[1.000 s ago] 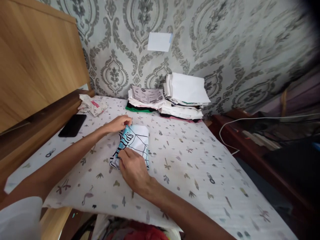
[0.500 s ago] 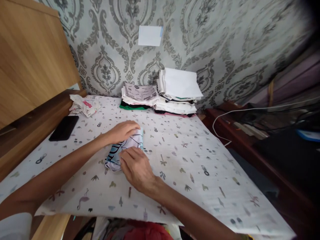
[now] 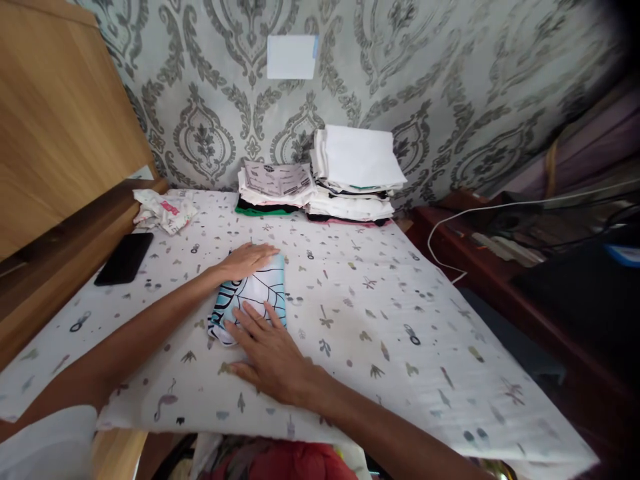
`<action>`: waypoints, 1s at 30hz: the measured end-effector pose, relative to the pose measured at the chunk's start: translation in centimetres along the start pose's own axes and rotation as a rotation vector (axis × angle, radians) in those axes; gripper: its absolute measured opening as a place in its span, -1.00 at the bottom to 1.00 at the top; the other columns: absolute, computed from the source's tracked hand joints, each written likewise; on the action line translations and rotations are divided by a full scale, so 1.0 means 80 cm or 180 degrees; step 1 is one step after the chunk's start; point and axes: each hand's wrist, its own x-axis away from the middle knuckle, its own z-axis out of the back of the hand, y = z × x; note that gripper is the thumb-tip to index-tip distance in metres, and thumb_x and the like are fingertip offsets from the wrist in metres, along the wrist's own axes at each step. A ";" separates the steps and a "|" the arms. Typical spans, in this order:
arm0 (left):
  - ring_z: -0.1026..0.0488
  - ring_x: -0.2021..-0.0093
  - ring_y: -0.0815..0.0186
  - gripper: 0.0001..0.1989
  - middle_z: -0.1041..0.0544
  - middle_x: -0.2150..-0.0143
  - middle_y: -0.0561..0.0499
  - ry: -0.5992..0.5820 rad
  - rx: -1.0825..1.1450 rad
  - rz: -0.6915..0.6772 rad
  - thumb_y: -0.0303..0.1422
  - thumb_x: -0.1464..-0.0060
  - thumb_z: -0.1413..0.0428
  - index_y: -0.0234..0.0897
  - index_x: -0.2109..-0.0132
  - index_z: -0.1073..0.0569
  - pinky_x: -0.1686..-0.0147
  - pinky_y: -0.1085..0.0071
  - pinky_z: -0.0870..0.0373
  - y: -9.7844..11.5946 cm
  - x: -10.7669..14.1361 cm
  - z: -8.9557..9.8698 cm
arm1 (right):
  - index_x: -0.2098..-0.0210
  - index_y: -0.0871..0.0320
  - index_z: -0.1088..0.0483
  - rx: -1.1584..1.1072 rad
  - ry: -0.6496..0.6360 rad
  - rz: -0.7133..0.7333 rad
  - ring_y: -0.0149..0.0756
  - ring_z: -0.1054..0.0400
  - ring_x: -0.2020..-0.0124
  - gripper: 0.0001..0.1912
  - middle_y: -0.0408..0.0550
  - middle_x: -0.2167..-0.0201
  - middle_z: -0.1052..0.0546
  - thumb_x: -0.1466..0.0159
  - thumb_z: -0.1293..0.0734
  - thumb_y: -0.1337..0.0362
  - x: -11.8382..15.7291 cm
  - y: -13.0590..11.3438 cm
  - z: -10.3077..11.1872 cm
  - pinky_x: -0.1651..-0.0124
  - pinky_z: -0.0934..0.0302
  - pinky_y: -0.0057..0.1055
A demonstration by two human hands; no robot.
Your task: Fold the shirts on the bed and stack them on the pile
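A folded light-blue and white garment (image 3: 257, 287) with black web lines and dark lettering lies flat on the patterned cloth (image 3: 360, 360) that covers the table. My left hand (image 3: 247, 261) rests flat across its far edge, fingers stretched to the right. On its near side, my right hand (image 3: 273, 353) lies with fingers spread, the fingertips pressing on the fabric and the thumb out to the left. Neither hand grasps anything. Parts of the garment are hidden under both hands.
Against the wall stand a tall stack of folded white clothes (image 3: 360, 160) and a lower folded stack (image 3: 275, 180). A crumpled printed cloth (image 3: 165, 210) and a black phone (image 3: 124, 259) are at the left. A white cable (image 3: 433, 240) hangs over the right edge.
My right hand has opened from a curled grip and flattened onto the garment's near part. My left fingers have straightened over the far edge. The garment lies flatter, with more of its print showing.
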 end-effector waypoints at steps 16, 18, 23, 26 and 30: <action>-0.30 0.48 0.29 -0.86 -0.41 0.59 0.18 0.0116 0.0907 0.0481 -0.34 0.35 -0.27 -0.16 0.51 -0.48 0.46 0.43 -0.17 0.004 0.004 0.060 | 0.33 0.08 -0.41 0.0451 0.1251 -0.1589 0.00 -0.41 0.17 -0.92 0.05 0.24 -0.54 -0.13 -0.36 0.28 0.008 0.052 -0.016 0.11 -0.30 -0.12; -0.27 0.52 0.32 -0.80 -0.38 0.63 0.19 0.0018 0.1095 0.0660 -0.35 0.43 -0.31 -0.19 0.56 -0.44 0.50 0.45 -0.14 0.004 0.008 0.062 | 0.48 0.09 -0.32 -0.0112 0.1245 -0.1751 -0.17 -0.37 0.34 -0.95 -0.06 0.43 -0.48 -0.09 -0.30 0.36 0.003 0.049 0.003 0.27 -0.26 -0.28; -0.33 0.50 0.35 -0.67 -0.40 0.56 0.14 0.0149 0.1602 0.1243 -0.18 0.36 -0.33 -0.24 0.46 -0.42 0.51 0.48 -0.20 -0.012 0.030 0.067 | 0.57 0.10 -0.21 -0.2486 0.1873 -0.2148 -0.39 -0.21 0.50 -0.83 -0.25 0.61 -0.27 -0.01 -0.33 0.25 -0.017 0.098 0.069 0.42 -0.14 -0.46; -0.37 0.50 0.35 -0.60 -0.40 0.56 0.13 0.0157 0.1910 0.1562 -0.09 0.29 -0.32 -0.25 0.41 -0.38 0.52 0.48 -0.25 -0.014 0.046 0.064 | 0.45 0.11 -0.28 -0.3534 0.2111 -0.2787 -0.38 -0.26 0.53 -0.75 -0.26 0.61 -0.32 0.01 -0.39 0.12 -0.028 0.131 0.086 0.47 -0.18 -0.45; -0.42 0.50 0.33 -0.52 -0.46 0.51 0.11 0.0403 0.2465 0.1955 -0.09 0.29 -0.37 -0.27 0.30 -0.40 0.50 0.45 -0.35 -0.006 0.055 0.047 | 0.36 0.12 -0.33 -0.3728 0.1951 -0.2973 -0.31 -0.38 0.49 -0.66 -0.16 0.53 -0.46 0.00 -0.43 0.06 -0.031 0.139 0.078 0.46 -0.28 -0.39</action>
